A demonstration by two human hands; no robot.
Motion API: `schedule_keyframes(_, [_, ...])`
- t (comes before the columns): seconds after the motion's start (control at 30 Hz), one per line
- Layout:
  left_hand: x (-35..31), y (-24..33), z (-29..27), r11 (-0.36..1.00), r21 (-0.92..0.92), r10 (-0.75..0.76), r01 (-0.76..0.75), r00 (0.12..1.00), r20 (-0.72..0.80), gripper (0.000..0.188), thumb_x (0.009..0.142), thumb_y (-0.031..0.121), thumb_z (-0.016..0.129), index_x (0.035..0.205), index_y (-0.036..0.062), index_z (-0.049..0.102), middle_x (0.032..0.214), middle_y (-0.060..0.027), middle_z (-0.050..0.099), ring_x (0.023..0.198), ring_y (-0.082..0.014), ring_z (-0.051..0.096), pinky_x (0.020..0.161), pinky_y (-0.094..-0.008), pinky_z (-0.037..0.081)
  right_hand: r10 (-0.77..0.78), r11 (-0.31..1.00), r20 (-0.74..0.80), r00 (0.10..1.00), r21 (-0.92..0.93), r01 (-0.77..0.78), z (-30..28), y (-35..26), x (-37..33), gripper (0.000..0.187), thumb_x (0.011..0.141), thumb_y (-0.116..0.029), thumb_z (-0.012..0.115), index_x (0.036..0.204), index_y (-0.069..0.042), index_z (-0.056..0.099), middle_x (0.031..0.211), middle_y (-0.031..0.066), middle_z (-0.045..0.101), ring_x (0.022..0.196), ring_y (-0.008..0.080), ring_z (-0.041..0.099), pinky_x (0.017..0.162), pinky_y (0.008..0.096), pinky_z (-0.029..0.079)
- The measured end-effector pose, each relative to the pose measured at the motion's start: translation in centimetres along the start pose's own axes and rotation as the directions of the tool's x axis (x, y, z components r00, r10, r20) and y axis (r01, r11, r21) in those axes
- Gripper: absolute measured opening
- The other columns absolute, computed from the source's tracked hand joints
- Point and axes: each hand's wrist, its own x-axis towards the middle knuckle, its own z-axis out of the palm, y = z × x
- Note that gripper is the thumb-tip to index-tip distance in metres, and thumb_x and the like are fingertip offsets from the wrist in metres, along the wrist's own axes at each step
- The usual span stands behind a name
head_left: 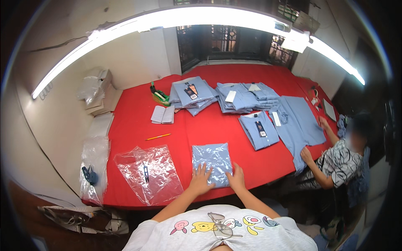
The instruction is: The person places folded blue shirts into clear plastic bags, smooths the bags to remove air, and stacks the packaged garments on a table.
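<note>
Left hand [202, 180], fingers spread, lay on the bagged shirt [213, 154]; right hand [236, 178] touched its right edge, pinching I could not tell. Smoothing seemed underway, next needing even pressure.

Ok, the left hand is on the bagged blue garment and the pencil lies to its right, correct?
No, the pencil lies to the left of the bagged blue garment, as the head view shows; the left hand is indeed on it.

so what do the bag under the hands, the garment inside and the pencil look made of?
Bag: clear plastic film, glossy, with sharp highlights and wrinkles.
Garment: likely cloth, light blue, evenly coloured; weave unreadable through film.
Pencil: probably painted wood, by its slim yellow shaft; too small to confirm.
</note>
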Motion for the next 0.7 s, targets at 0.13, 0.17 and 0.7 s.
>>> schedule_keyframes(0.13, [-4.2,2.4,1.9,0.990,0.033,0.136,-0.136,0.991,0.014,0.110,0.080,0.058,0.083,0.169,0.0205,0.031,0.175,-0.0288,0.012,0.159,-0.0558,0.012,0.126,-0.0689,0.018,0.313,0.940,0.139,0.939,0.094,-0.328,-0.1,5.4,-1.8,0.049,0.089,-0.018,0.083,0.124,0.006,0.060,0.104,0.0187,0.067,0.087,0.0307,0.068,0.076,0.0423,0.058])
schedule_keyframes(0.17, [-4.5,2.3,2.3,0.988,0.058,0.144,-0.144,0.990,-0.002,0.112,0.078,0.058,0.084,0.169,0.0198,0.031,0.175,-0.0293,0.013,0.159,-0.0570,0.013,0.126,-0.0690,0.019,0.409,0.872,0.271,0.871,0.166,-0.461,-0.6,5.1,-2.1,0.043,0.089,-0.019,0.082,0.119,0.005,0.062,0.095,0.0148,0.069,0.075,0.0270,0.069,0.066,0.0396,0.058])
schedule_keyframes(0.7, [7.0,3.3,-11.4,0.503,-0.856,-0.664,-0.120,0.580,-0.472,0.035,0.106,0.015,0.061,0.137,-0.0015,0.062,0.119,-0.0178,0.076,0.112,-0.0272,0.073,0.098,-0.0374,0.055,-0.190,0.696,0.748,0.636,0.560,-0.449,-9.1,-3.8,8.9,0.040,0.114,-0.037,0.047,0.123,-0.005,0.070,0.100,0.0057,0.073,0.088,0.0137,0.067,0.085,0.0308,0.054])
